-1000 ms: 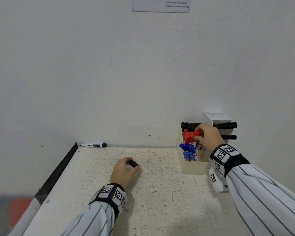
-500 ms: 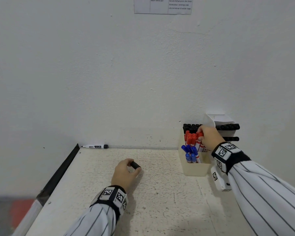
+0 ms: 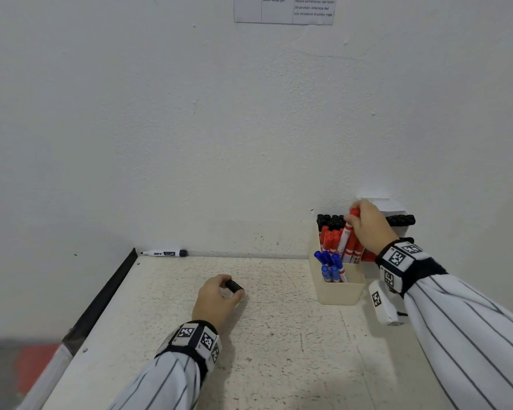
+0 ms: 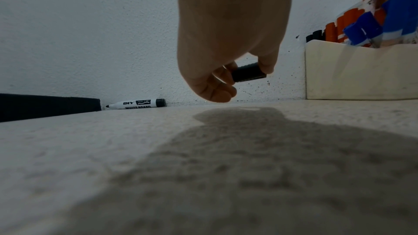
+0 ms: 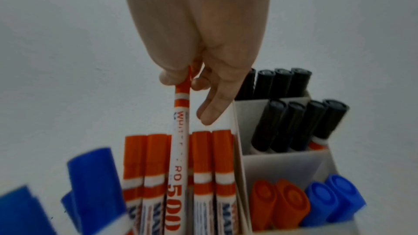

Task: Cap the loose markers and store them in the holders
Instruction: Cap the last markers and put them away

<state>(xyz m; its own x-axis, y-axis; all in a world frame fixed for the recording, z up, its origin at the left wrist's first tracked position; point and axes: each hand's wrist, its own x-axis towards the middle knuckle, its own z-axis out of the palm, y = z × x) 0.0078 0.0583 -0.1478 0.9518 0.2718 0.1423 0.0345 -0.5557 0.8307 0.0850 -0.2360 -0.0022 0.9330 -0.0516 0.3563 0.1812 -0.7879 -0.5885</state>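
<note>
Head view: left hand (image 3: 216, 300) pinches a black cap (image 3: 234, 286) just above the table (image 3: 279, 344), probably kept ready for the uncapped black marker (image 3: 164, 253) lying against the wall.

Left wrist: thumb and fingertips (image 4: 222, 94) curl round that cap, open end facing right.

Right wrist: right hand (image 5: 199, 42) pinches a red marker (image 5: 179, 131) by its top, standing it among the reds in the cream holder (image 3: 339, 292), sorted by colour I guess.
</note>
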